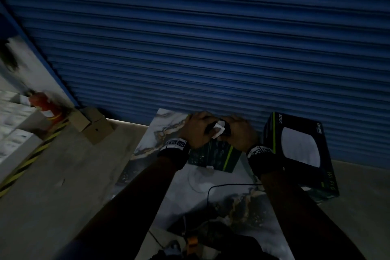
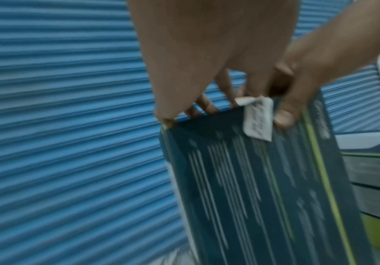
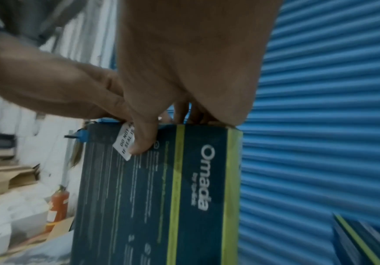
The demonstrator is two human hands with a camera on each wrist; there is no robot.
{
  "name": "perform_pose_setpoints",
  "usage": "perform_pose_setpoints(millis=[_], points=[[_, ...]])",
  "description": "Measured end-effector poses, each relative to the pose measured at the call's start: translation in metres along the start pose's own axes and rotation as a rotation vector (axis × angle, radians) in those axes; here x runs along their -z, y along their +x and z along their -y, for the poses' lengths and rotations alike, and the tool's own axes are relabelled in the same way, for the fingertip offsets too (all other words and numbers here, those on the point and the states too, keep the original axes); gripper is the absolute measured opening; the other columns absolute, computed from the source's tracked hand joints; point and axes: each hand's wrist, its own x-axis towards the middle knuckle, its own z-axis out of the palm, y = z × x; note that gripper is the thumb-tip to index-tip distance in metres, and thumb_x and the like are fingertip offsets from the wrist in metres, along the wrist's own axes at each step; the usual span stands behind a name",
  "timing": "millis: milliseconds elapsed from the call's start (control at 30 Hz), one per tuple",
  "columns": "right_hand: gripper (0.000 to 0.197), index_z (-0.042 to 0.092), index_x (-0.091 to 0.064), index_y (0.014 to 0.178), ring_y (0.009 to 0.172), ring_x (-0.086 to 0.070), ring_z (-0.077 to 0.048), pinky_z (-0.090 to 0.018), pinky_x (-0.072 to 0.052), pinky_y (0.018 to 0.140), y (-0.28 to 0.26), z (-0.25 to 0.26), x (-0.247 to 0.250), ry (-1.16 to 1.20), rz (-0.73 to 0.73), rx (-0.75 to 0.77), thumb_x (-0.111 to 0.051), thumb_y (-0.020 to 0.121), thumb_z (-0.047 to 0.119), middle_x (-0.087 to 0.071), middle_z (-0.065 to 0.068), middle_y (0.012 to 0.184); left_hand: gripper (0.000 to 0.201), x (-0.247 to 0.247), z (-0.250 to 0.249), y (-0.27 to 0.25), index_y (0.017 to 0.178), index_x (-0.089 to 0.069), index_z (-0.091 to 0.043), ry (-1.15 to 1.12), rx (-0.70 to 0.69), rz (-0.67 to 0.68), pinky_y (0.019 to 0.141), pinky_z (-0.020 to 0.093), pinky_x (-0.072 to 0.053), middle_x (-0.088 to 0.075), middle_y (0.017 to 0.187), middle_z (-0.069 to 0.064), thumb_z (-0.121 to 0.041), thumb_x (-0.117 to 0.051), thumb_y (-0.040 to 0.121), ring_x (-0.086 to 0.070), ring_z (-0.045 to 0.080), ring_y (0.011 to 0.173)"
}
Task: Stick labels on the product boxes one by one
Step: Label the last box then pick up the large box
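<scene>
Both hands, left hand (image 1: pixel 197 131) and right hand (image 1: pixel 238 131), grip our box (image 3: pixel 152 197); right thumb presses the label (image 3: pixel 123 143); its free corner may crease or stick crooked.

Bare forearms, no sleeves. Black strap on each wrist: left wristband (image 1: pixel 176 147), right wristband (image 1: pixel 260 152). White square tags with black coded markings on top of both. Thin black cable (image 1: pixel 228 186) looping below the right forearm. Dark clothing at bottom edge.
</scene>
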Motion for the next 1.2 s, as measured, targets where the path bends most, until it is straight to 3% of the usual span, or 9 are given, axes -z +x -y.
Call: perform_pose_setpoints(millis=[133,300,467,600,733,867,967,1100,1200], points=[[0.064,0.022,-0.06,0.126,0.107,-0.061,-0.022,-0.042,-0.051,0.092,-0.006,-0.008,-0.003,0.125,-0.022,0.022,-0.077,0.072,0.052,-0.065,0.001,0.117,0.028,-0.004,-0.001,0.015,0.119,-0.071,-0.039,0.019,0.021,0.112,0.084,0.027,-0.02,-0.059,0.121,-0.004,-0.051,-0.066,0.095,-0.046,0.02,0.11],[0.073,0.018,-0.054,0.136,0.117,-0.054,-0.029,-0.044,-0.046,0.099,-0.011,-0.006,-0.009,0.081,-0.118,0.056,-0.084,0.074,0.042,-0.057,-0.007,0.127,0.008,-0.001,-0.002,0.021,0.095,-0.08,-0.029,-0.164,0.125,0.07,0.086,0.031,-0.036,-0.068,0.108,-0.002,-0.035,-0.078,0.089,-0.053,0.018,0.1],[0.065,0.023,-0.054,0.128,0.112,-0.046,-0.029,-0.042,-0.042,0.087,-0.017,0.0,-0.006,-0.022,-0.2,0.067,-0.085,0.073,0.039,-0.05,-0.004,0.122,0.02,-0.005,0.005,0.019,0.099,-0.071,-0.041,-0.138,0.119,0.119,0.088,0.042,-0.045,-0.066,0.105,-0.011,-0.055,-0.062,0.089,-0.054,0.019,0.1],[0.061,0.018,-0.06,0.122,0.108,-0.048,-0.031,-0.041,-0.041,0.083,-0.021,0.004,-0.004,-0.024,-0.22,0.063,-0.087,0.072,0.041,-0.052,-0.006,0.118,0.021,-0.002,0.002,0.02,0.107,-0.06,-0.043,-0.174,0.136,0.176,0.086,0.047,-0.05,-0.066,0.106,-0.015,-0.053,-0.064,0.089,-0.057,0.02,0.099],[0.055,0.018,-0.065,0.114,0.107,-0.052,-0.03,-0.042,-0.044,0.086,-0.021,0.001,-0.004,0.03,-0.213,0.048,-0.087,0.071,0.044,-0.056,-0.005,0.114,0.045,0.003,0.0,0.02,0.131,-0.059,-0.034,-0.251,0.203,0.223,0.094,0.042,-0.048,-0.066,0.115,-0.007,-0.044,-0.074,0.089,-0.055,0.02,0.108],[0.038,0.019,-0.072,0.11,0.107,-0.06,-0.029,-0.045,-0.048,0.093,-0.027,0.003,-0.004,-0.016,-0.228,0.089,-0.069,0.083,0.044,-0.066,-0.005,0.114,0.028,0.007,0.0,0.016,0.113,-0.075,-0.025,-0.249,0.156,0.198,0.096,0.033,-0.043,-0.063,0.115,0.0,-0.036,-0.08,0.088,-0.055,0.019,0.109],[0.038,0.018,-0.075,0.106,0.105,-0.062,-0.027,-0.046,-0.048,0.095,-0.03,0.011,-0.003,-0.063,-0.239,0.065,-0.058,0.085,0.046,-0.07,-0.004,0.114,0.027,0.008,0.0,0.013,0.109,-0.078,-0.021,-0.261,0.103,0.14,0.092,0.022,-0.04,-0.063,0.111,-0.001,-0.033,-0.082,0.086,-0.053,0.009,0.105],[0.016,0.016,-0.075,0.095,0.096,-0.063,-0.028,-0.043,-0.052,0.084,-0.029,0.022,0.0,-0.029,-0.242,-0.019,-0.077,0.081,0.025,-0.069,-0.006,0.105,0.028,0.009,-0.002,0.013,0.109,-0.077,-0.022,-0.244,0.101,0.124,0.089,0.017,-0.035,-0.064,0.113,0.001,-0.033,-0.083,0.085,-0.047,0.005,0.103],[0.015,0.018,-0.075,0.091,0.097,-0.064,-0.028,-0.041,-0.053,0.086,-0.028,0.027,0.002,0.02,-0.238,-0.054,-0.082,0.078,0.019,-0.068,-0.007,0.104,0.032,0.01,0.0,0.014,0.111,-0.076,-0.022,-0.256,0.116,0.144,0.09,0.017,-0.035,-0.063,0.114,0.003,-0.031,-0.085,0.082,-0.048,0.008,0.104]])
